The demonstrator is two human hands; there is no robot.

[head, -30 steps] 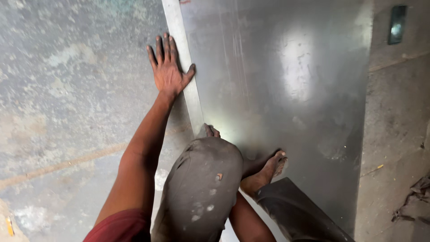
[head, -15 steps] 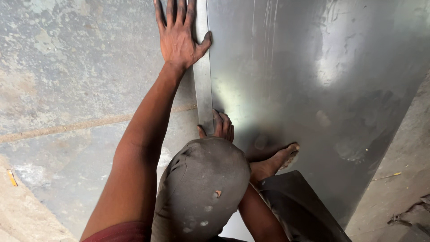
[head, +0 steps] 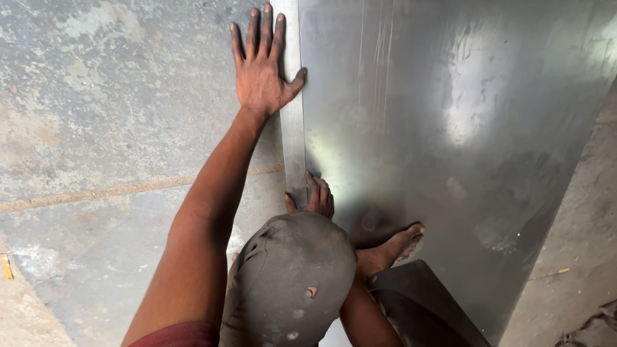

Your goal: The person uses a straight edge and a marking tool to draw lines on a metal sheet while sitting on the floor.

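Note:
A large shiny metal sheet (head: 450, 128) lies on the concrete floor, with a narrow folded strip (head: 293, 128) along its left edge. My left hand (head: 260, 71) is stretched far forward, palm flat on the floor, fingers spread and the thumb resting on the strip. Closer in, the fingers of my right hand (head: 316, 196) lie flat on the same edge; the rest of that hand is hidden behind my grey-clad knee (head: 289, 276). A bare foot (head: 392, 247) stands on the sheet beside the knee.
Worn grey concrete floor (head: 116, 128) with a rusty seam line (head: 96, 193) spreads to the left. A dark curved piece of sheet (head: 424, 308) lies at the bottom right. Rough ground and debris (head: 578, 289) border the sheet's right edge.
The view has closed in on the sheet's left edge. My left arm has stretched farther forward along the strip, and my right fingers have come out from behind the knee onto the edge.

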